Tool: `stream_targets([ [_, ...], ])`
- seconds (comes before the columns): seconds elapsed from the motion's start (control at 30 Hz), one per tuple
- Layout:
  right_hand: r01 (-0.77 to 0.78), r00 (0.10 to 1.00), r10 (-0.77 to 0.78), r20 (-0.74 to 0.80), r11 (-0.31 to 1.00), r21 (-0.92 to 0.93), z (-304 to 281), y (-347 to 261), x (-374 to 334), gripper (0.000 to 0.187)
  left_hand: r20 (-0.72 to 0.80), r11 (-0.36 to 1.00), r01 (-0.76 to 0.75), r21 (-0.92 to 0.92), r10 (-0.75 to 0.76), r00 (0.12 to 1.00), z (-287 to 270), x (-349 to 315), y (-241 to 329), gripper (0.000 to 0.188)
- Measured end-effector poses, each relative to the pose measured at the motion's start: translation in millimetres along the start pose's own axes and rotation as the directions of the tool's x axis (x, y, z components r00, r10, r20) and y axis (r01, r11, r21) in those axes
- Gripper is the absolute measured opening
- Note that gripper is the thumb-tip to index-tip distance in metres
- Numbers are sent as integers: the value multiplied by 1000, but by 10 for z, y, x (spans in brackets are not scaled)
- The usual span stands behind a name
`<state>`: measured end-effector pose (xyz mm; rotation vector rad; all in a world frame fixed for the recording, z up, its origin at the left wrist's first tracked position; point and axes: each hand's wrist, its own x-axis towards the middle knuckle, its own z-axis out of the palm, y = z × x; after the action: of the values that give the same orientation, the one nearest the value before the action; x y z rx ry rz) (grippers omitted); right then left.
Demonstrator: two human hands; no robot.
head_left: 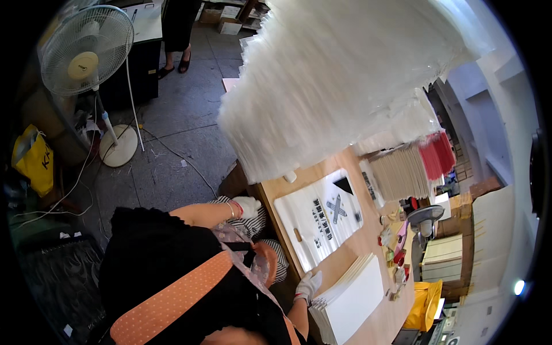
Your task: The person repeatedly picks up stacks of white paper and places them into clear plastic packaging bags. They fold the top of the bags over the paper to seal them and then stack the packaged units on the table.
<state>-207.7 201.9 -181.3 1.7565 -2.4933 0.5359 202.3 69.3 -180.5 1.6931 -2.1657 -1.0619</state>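
Observation:
My left hand (248, 207), in a white glove, rests by my striped trouser leg near the table's edge. Its fingers are too indistinct to read. My right hand (309, 286), gloved as well, lies at the table's near edge beside a stack of white sheets (353, 302). Its fingers stretch toward the stack's corner, apart, and no grasp on a sheet shows. Between the two hands a flat plastic bag (302, 233), clear and white with dark print, an oval handle hole and a black corner, lies on the wooden table (339, 270).
A tall pile of translucent plastic bags (339, 75) stands on the far left of the table. Behind are brown and red stacks (402, 172), a small fan (425, 218) and small tools. A standing fan (86, 63) is on the floor at left; another person's legs (177, 40) show.

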Motion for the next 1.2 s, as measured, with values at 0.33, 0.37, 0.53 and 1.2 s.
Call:
stream_targets([
  [0.33,-6,989,-8,-146,995,-97,177,40,-212,50,-97,875,-368,314,415,904,257,96,52,23],
  [0.37,-2,986,-17,-164,993,-116,227,116,-214,50,40,923,-288,257,287,957,123,-105,292,24],
  [0.53,-16,981,17,-195,1000,6,99,7,-229,47,608,821,-480,311,217,764,-298,-811,368,34],
  [1.2,-273,805,288,518,956,-108,-107,-522,-565,50,429,855,-181,487,-54,902,-291,-259,306,29],
])
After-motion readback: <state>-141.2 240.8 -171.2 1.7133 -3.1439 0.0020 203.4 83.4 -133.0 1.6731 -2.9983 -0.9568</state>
